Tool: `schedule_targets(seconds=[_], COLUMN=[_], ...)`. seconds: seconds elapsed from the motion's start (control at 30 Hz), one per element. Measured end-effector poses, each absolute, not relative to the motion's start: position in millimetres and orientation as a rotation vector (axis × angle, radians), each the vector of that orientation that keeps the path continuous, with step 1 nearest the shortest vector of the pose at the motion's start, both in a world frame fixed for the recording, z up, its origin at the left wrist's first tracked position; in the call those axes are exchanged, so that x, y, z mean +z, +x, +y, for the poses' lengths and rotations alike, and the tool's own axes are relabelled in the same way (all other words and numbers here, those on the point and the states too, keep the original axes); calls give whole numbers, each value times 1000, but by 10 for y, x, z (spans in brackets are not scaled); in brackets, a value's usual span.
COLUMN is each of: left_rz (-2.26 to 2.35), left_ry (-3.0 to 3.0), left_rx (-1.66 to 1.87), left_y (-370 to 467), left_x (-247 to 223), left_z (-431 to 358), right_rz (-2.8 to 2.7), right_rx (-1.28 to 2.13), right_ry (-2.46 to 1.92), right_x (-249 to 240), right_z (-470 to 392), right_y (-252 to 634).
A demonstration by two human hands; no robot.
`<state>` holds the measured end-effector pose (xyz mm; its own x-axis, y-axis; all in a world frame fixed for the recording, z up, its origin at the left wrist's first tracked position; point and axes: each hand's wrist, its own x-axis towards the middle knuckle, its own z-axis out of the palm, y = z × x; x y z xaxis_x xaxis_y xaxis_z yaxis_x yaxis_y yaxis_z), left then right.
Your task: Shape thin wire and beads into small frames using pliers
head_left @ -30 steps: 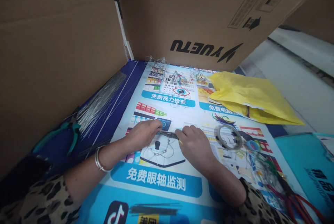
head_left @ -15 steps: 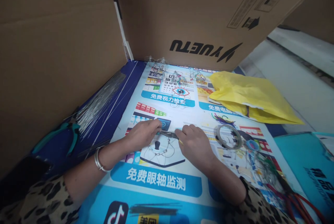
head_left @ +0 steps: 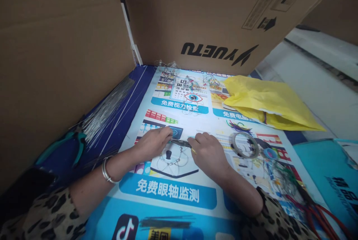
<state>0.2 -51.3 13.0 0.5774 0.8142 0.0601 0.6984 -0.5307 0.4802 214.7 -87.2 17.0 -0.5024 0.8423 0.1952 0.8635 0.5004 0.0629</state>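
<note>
Right hand (head_left: 208,154) is closed around slim metal pliers (head_left: 181,143), whose tips reach the fingertips of the left hand (head_left: 156,143); that hand is pinched shut, but what it pinches is too small and covered to tell. Beyond both hands, cardboard panels (head_left: 195,12) stand as walls ahead and to the left, the far one printed "YUETU" upside down. Under the hands, a printed sheet (head_left: 192,120) covers much of the blue bench (head_left: 149,74); it reads "免费视力检查" ahead of them and "免费眼轴监测" nearer the wearer, with a musical-note logo at the lower edge. Ahead and right of the right hand, a yellow bag (head_left: 268,100) hides the end of a caption starting "免费电". Farther right lies a turquoise packet (head_left: 324,161), cut off by the frame, "精品" legible and the rest blurred. Left of the left hand are a bundle of thin wires (head_left: 104,113) and teal-handled pliers (head_left: 78,141). Red-handled tools (head_left: 319,214) sit right of the right forearm, partly cut off, beside a wire tangle (head_left: 288,180). Just right of the right hand lies a tape roll (head_left: 246,145). Between the hands, slightly nearer the wearer, a fine beaded strand (head_left: 170,163) curves over the sheet, its ends hard to follow.
</note>
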Motion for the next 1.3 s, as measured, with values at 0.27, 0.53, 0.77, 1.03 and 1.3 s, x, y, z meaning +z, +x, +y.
schedule_targets(seconds=[0.27,0.53,0.77,1.03,1.3], left_rz=[1181,1167,1149,1152,1133], left_ry=[2409,2400,2402,2407,2378], left_rx=[403,399,409,419,454], left_y=[0,-9,-18,-21,-28], left_x=[113,97,78,106,95], left_z=[-502,-495,-489,-491,-494], right_rz=[-2619,-2629,-2628,-2614,-2623], right_rx=[-213,-202,-216,-235,-173], right_ry=[-1521,-1567,-1547,-1504,-1494], right_x=[191,212,205,186,190], right_z=[-863,-878,-885,-882,-866], right_y=[2140,2144,2150,2165,2174])
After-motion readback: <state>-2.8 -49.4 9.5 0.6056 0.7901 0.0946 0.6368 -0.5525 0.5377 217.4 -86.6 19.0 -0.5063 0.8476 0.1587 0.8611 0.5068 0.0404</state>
